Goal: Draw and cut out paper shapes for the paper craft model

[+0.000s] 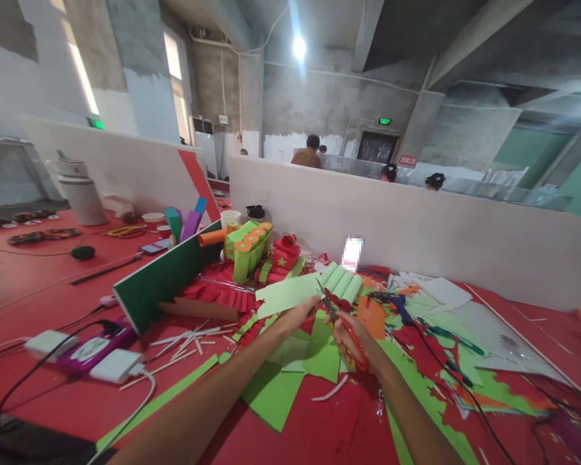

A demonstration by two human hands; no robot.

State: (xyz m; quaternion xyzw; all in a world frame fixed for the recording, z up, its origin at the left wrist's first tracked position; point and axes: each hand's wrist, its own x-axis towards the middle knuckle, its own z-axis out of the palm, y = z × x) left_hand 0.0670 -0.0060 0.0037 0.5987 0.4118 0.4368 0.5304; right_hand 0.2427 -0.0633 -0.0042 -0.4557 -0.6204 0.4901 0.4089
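Observation:
My left hand (310, 306) pinches the right end of a pale green paper sheet (285, 292). My right hand (347, 332) is closed round the red and yellow handles of a pair of scissors (330, 309). The scissor blades stand slightly apart at the sheet's right end, close to my left fingertips. Just beyond the blades lie several pale green paper rolls (341, 282) side by side. Brighter green paper pieces (323, 352) are spread beneath my hands. Some of my left fingers are hidden behind the hand.
Green and orange paper models (246, 250) and a red one (285, 261) stand behind a dark green board (167, 284). A glue gun (399, 303) lies at right among paper scraps. A purple power strip (94, 349) with cables sits at left. A white partition (416, 226) closes the back.

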